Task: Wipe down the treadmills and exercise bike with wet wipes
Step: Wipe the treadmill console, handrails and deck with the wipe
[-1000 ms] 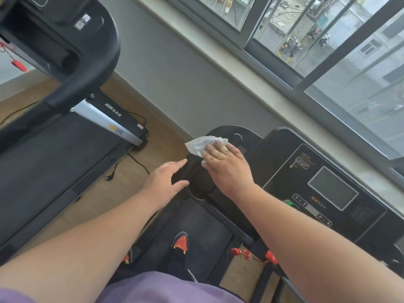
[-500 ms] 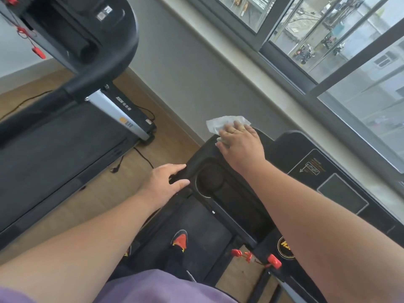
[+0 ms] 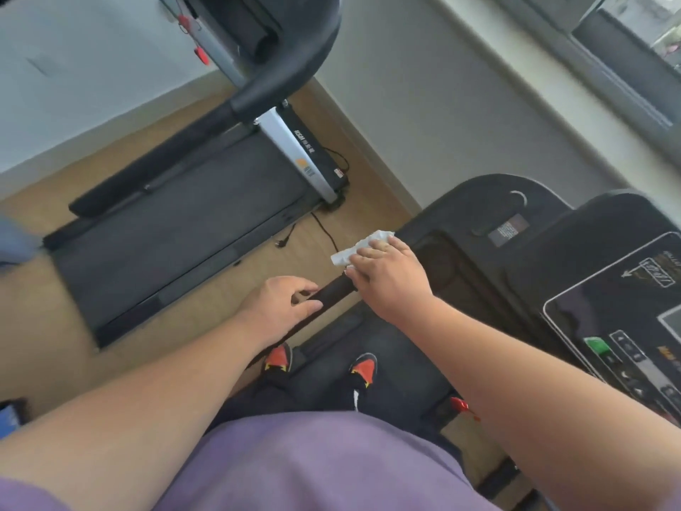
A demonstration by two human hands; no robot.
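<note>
I stand on a black treadmill whose console (image 3: 604, 289) with a dark screen fills the right side. My right hand (image 3: 387, 276) presses a crumpled white wet wipe (image 3: 359, 247) onto the left corner of the console, where the left handrail (image 3: 331, 291) begins. The wipe sticks out beyond my fingertips. My left hand (image 3: 280, 306) grips the black foam handrail just below, its fingers curled over the bar. A second treadmill (image 3: 177, 230) stands on the floor to the left, with a curved black handlebar (image 3: 291, 68) above it.
A power cord and plug (image 3: 291, 234) lie on the wooden floor between the two treadmills. A grey wall (image 3: 460, 116) and a window sill run along the back. Red safety clips hang from both machines. My shoes (image 3: 363, 366) rest on the belt.
My right hand slid the wipe from the far top edge of the console back down to its left corner by the handrail. The view swung left and down. My left hand stayed on the handrail.
</note>
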